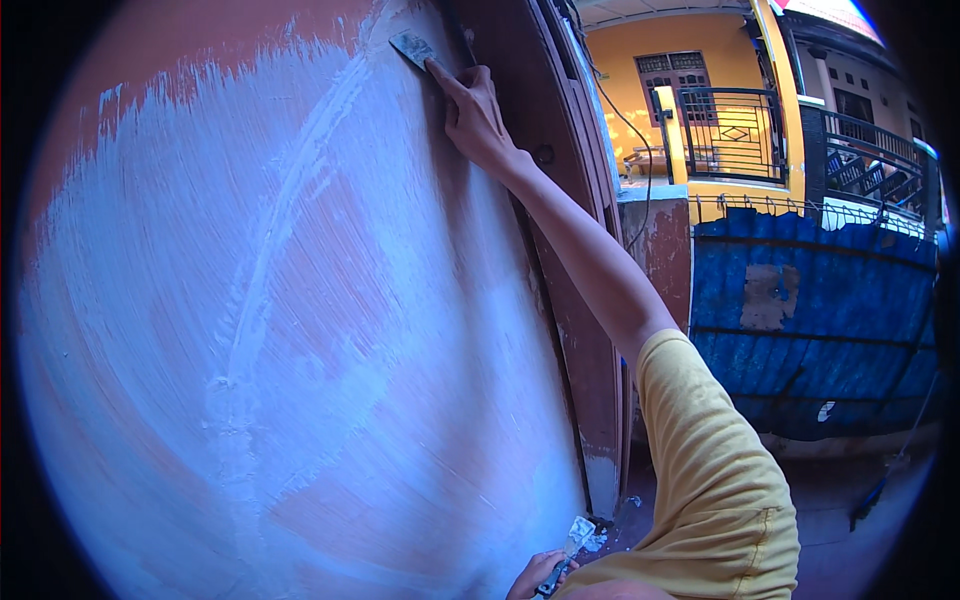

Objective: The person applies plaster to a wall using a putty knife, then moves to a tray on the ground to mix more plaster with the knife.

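Observation:
My right hand (472,120) is raised high, closed round a flat putty knife (410,48) whose blade lies against the wall (330,300) near its upper right. The wall is coral with streaky white filler over it and a thicker white line running from the top down to the bottom. Low in the view, my left hand (538,574) grips the handle of a second scraper (580,532), which has white paste on its blade.
A dark wooden frame (520,55) borders the wall on the right. Beyond it are a weathered pillar (660,250), a blue metal gate (820,340), a hanging cable and a yellow house (620,70) with black railings. White flecks lie at the wall's foot.

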A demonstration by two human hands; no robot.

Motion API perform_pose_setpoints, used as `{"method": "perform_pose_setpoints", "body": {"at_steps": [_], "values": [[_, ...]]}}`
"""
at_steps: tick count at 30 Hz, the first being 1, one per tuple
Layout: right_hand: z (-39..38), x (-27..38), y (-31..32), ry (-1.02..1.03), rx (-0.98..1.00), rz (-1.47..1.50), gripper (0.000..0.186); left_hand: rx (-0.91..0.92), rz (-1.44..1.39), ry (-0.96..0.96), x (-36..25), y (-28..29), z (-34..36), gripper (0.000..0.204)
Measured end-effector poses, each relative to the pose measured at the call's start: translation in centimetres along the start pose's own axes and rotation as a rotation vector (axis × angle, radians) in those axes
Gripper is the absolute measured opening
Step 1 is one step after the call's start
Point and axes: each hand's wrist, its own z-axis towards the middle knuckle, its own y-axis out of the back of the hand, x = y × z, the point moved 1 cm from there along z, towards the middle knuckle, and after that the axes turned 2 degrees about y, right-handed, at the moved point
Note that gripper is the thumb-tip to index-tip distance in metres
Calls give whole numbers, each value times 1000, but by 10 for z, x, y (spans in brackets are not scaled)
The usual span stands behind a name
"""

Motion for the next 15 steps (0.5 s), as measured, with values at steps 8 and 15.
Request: {"method": "perform_pose_setpoints", "body": {"at_steps": [8,15], "values": [[-1,7,8,79,93,86,56,-6,-1,10,1,-3,3,29],[3,12,14,56,38,110,59,-2,-15,72,-3,-4,-7,30]]}}
